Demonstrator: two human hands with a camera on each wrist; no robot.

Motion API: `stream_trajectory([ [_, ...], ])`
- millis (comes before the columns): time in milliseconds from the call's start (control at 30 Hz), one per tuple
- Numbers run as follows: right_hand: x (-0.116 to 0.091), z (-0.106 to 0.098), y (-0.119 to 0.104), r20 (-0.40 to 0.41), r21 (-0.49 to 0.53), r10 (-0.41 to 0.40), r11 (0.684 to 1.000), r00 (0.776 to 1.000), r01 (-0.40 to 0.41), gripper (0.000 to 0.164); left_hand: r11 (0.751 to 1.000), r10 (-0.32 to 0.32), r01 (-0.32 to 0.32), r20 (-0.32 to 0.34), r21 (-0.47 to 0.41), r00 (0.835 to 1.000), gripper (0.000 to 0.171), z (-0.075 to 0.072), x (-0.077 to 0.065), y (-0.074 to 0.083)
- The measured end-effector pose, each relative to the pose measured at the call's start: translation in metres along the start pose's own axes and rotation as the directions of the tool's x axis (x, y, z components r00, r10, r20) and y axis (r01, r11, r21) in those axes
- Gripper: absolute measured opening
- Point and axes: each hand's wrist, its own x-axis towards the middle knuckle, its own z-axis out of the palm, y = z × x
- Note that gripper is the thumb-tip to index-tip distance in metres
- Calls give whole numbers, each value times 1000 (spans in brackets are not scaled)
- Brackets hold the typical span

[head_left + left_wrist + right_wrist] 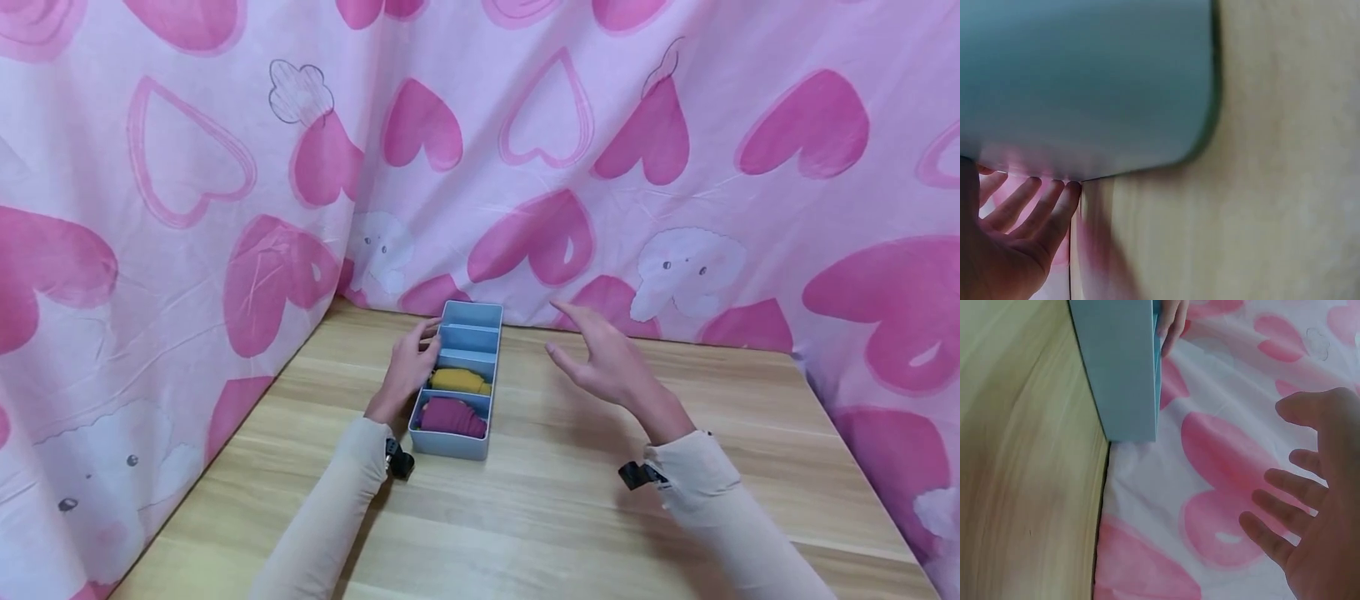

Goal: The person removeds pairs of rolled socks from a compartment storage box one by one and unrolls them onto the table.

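A light blue divided box (pixel 450 446) stands on the wooden table near the back. Its nearest compartment holds a folded magenta cloth (pixel 452 417), the one behind it a yellow cloth (pixel 459 381), and the two far compartments look empty. My left hand (pixel 408 367) rests against the box's left wall, fingers fairly straight and reaching over the rim. In the left wrist view, the left hand (pixel 1016 237) lies flat beside the box (pixel 1085 81). My right hand (pixel 603 358) hovers above the table right of the box, fingers spread, holding nothing. In the right wrist view, the right hand (pixel 1316 506) is apart from the box (pixel 1122 362).
A pink sheet with hearts (pixel 525 125) hangs behind and along the left side of the table (pixel 562 500), touching the back edge just behind the box. The table's right edge runs close to the sheet at the right.
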Motion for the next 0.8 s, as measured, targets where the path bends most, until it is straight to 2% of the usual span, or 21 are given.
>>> stream_trajectory([
  [267,0,18,-17,35,31,-41,999,999,40,65,1000,-1,1,6,6,1000,45,0,0,-2],
  [467,4,29,-29,76,48,-92,995,993,88,46,1000,-2,2,-5,8,1000,44,0,-1,0],
  [600,5,36,-38,126,61,-111,993,986,104,36,1000,0,0,-12,9,1000,44,0,-1,0],
  [800,7,49,-50,196,118,-134,987,971,113,33,1000,-12,12,-31,18,999,43,1,0,1],
])
